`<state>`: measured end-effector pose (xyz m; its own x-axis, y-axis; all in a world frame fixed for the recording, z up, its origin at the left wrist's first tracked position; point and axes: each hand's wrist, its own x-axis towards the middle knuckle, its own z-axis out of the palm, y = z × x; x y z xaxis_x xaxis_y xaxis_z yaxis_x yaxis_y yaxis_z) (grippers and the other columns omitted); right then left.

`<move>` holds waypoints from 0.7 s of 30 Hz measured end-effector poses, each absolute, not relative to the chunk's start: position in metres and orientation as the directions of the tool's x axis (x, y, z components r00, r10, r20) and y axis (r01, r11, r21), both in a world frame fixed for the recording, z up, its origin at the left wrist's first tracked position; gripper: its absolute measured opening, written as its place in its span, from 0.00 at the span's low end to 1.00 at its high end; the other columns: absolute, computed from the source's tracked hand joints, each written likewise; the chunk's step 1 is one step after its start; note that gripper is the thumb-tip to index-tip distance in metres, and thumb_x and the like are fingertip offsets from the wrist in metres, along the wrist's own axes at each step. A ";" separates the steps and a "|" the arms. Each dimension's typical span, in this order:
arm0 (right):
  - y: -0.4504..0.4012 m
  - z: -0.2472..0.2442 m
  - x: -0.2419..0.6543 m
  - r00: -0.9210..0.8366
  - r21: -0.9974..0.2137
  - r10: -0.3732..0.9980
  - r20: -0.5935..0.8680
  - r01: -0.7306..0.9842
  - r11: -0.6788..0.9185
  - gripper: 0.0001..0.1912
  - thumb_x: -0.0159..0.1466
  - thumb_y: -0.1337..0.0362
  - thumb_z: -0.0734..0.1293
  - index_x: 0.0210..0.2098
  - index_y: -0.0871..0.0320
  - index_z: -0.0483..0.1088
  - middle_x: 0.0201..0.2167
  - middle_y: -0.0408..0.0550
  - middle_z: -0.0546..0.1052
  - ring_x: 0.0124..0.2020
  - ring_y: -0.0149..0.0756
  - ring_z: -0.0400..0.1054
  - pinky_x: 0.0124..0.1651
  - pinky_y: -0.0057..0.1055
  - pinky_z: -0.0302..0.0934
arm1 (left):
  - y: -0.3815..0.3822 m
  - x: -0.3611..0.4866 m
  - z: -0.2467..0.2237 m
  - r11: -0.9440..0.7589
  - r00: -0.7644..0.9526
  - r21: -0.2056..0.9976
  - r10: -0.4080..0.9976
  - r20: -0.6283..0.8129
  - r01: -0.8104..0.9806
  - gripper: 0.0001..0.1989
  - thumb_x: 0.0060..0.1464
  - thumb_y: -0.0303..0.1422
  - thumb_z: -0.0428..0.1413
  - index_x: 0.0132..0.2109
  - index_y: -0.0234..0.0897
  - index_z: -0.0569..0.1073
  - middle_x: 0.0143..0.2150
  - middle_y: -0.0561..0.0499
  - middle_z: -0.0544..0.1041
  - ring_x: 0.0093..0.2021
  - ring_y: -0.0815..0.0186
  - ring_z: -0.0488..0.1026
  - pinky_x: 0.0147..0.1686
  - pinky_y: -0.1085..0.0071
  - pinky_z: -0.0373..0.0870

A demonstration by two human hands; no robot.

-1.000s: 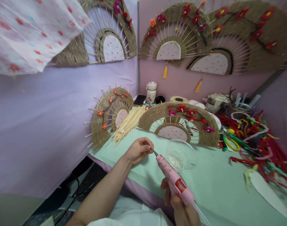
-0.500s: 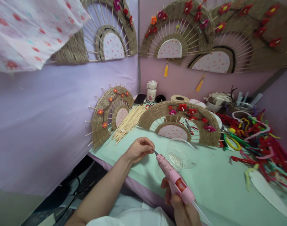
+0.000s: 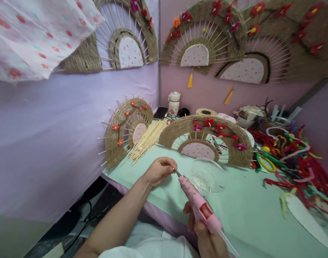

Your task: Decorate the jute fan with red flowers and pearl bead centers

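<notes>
My left hand [image 3: 161, 171] pinches something tiny and pale, perhaps a bead, between thumb and forefinger above the green tabletop. The nozzle tip of a pink hot glue gun [image 3: 194, 196] meets those fingertips. My right hand [image 3: 204, 229] is wrapped round the glue gun's handle, and a clear glue stick [image 3: 228, 243] juts from its rear. Just beyond the gun sits a clear plastic bowl [image 3: 214, 175] with small white beads [image 3: 200, 183] in it. Behind the bowl leans a twine-wrapped fan [image 3: 169, 134] with red and magenta flowers.
Thin bamboo sticks [image 3: 145, 141] lie beside a smaller twine fan [image 3: 112, 154]. A phone [image 3: 160, 113] and a white bottle [image 3: 174, 104] stand at the back. On the right are yellow-and-green-handled scissors [image 3: 267, 164] and heaped pipe cleaners [image 3: 311, 172]. More fans hang on the walls.
Almost nothing differs. The whole view has shifted very slightly, while both hands and the glue gun keep the same pose, nozzle at the left fingertips.
</notes>
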<state>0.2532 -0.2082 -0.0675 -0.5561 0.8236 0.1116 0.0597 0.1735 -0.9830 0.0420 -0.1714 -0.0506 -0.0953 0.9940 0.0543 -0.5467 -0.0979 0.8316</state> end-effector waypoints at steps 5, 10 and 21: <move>-0.207 -0.073 0.255 -0.564 -0.975 0.815 0.134 0.073 0.211 0.37 0.64 0.38 0.51 0.62 0.56 0.57 0.32 0.48 0.71 0.17 0.29 0.56 0.21 0.29 0.49 | -0.171 0.044 -0.048 -0.143 -0.099 0.836 0.989 0.106 -0.529 0.14 0.33 0.36 0.72 0.23 0.33 0.77 0.24 0.51 0.71 0.27 0.71 0.65 0.31 0.71 0.56; -0.207 -0.076 0.255 -0.562 -0.963 0.809 0.169 0.081 0.257 0.34 0.65 0.41 0.51 0.61 0.57 0.59 0.31 0.48 0.72 0.17 0.29 0.57 0.21 0.28 0.50 | -0.171 0.044 -0.048 -0.137 -0.104 0.850 0.990 0.098 -0.509 0.16 0.31 0.39 0.72 0.22 0.33 0.77 0.24 0.51 0.71 0.27 0.70 0.65 0.32 0.70 0.55; -0.207 -0.075 0.257 -0.550 -0.952 0.797 0.249 0.011 0.305 0.25 0.67 0.46 0.55 0.51 0.57 0.66 0.28 0.45 0.71 0.19 0.31 0.57 0.24 0.30 0.52 | -0.171 0.043 -0.051 -0.137 -0.076 0.844 0.991 0.114 -0.519 0.13 0.34 0.37 0.71 0.23 0.33 0.78 0.25 0.50 0.71 0.28 0.70 0.65 0.31 0.71 0.54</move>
<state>0.2575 -0.2070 -0.0751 -0.5503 0.7970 0.2489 0.0113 0.3052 -0.9522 0.0431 -0.1711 -0.0515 -0.0760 0.9906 0.1139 -0.5187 -0.1368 0.8440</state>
